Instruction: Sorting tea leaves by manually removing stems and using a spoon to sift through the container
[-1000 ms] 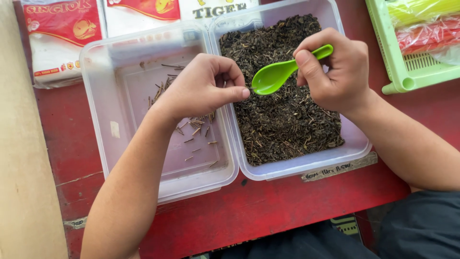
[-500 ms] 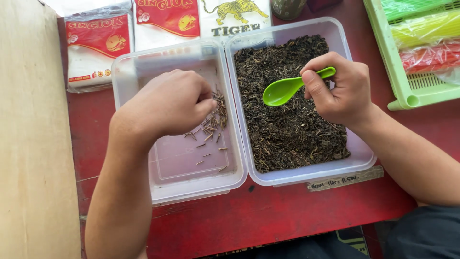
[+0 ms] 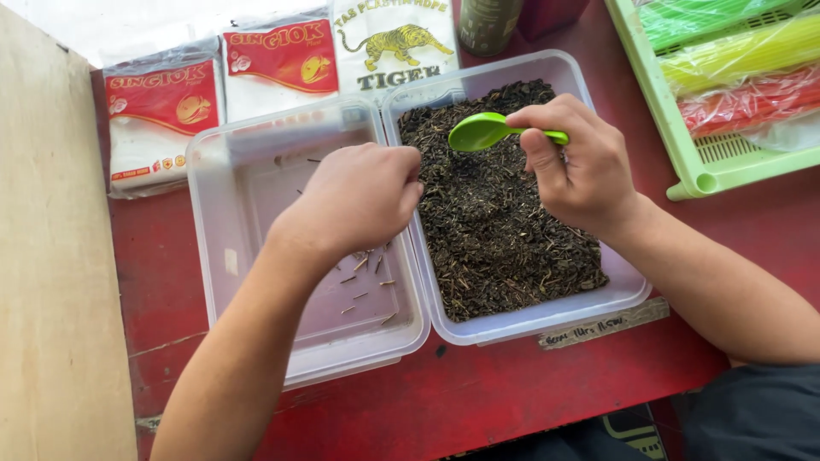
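Two clear plastic tubs sit side by side on a red table. The right tub (image 3: 628, 286) is full of dark dried tea leaves (image 3: 495, 230). The left tub (image 3: 224, 213) holds a few small brown stems (image 3: 367, 282). My right hand (image 3: 581, 166) grips a green plastic spoon (image 3: 483, 131), its bowl over the far part of the leaves. My left hand (image 3: 359, 201) hovers over the wall between the tubs, fingers curled and pinched at the edge of the leaves; what it pinches is hidden.
Three white and red plastic-bag packs (image 3: 286, 64) lie behind the tubs. A light green basket (image 3: 709, 166) with coloured bundles stands at the right. A pale wooden board (image 3: 51, 282) borders the left. A dark can (image 3: 489, 24) stands at the back.
My left hand has moved right from the stems tub to the edge of the leaves. My right hand has carried the spoon farther back over the leaves.
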